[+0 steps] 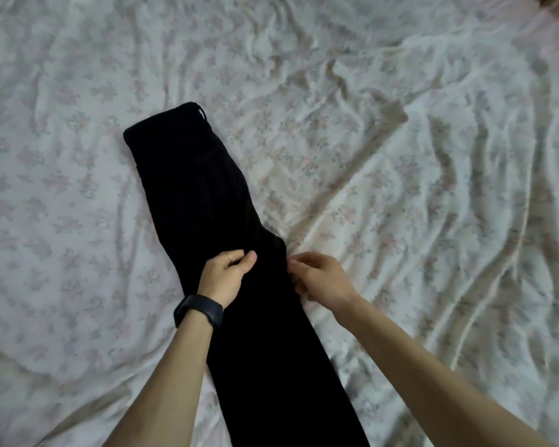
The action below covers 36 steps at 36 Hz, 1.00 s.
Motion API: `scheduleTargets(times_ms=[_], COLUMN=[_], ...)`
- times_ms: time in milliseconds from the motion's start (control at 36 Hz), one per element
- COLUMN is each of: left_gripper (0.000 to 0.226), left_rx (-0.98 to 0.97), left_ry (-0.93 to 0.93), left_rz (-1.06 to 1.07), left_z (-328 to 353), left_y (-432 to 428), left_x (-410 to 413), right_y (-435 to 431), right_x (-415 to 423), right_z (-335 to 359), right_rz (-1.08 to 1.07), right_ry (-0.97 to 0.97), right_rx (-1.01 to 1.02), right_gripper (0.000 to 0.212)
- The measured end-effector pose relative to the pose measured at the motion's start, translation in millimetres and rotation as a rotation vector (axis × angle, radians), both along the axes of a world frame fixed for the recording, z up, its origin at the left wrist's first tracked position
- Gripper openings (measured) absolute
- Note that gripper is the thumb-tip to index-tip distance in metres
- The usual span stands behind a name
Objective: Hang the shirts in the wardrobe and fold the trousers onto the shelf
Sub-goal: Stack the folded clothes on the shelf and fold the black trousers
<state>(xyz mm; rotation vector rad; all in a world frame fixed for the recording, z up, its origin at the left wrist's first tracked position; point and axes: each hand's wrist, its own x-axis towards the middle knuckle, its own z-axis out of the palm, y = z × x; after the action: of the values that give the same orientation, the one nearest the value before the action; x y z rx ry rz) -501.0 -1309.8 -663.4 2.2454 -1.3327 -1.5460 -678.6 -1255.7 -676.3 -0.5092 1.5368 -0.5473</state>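
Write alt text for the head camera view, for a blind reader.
Black trousers lie stretched out on a wrinkled floral bedsheet. Both hands pinch them midway: the left hand, a black wristband behind it, at the left edge, the right hand at the right edge.

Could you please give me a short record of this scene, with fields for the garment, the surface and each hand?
garment: black trousers, legs laid together, lying flat, waist at the far end
surface: creased floral bedsheet
left hand: pinches the trousers' left edge; black wristband on the wrist
right hand: fingers curled on the trousers' right edge, level with the left hand
fold state: not yet folded crosswise
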Motion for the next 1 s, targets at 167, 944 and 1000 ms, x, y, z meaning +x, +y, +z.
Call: scheduleTargets(times_ms=[167,944,1000], left_gripper=[0.045,0.065,0.065], left_rx=[0.056,-0.151,-0.165], left_ry=[0.102,-0.478,-0.524], left_rz=[0.117,-0.485,-0.498], left_z=[5,-39,-43], left_y=[7,29,32], left_x=[1,1,-4], right_y=[1,-50,-50], right_x=[3,-13,-13], right_z=[-2,-14,-17], right_rz=[-0.045,-0.158,-0.162], right_ry=[0.053,0.480,0.505], right_rx=[-0.069,-0.104,-0.117], right_gripper=[0.007,0.017,0.018])
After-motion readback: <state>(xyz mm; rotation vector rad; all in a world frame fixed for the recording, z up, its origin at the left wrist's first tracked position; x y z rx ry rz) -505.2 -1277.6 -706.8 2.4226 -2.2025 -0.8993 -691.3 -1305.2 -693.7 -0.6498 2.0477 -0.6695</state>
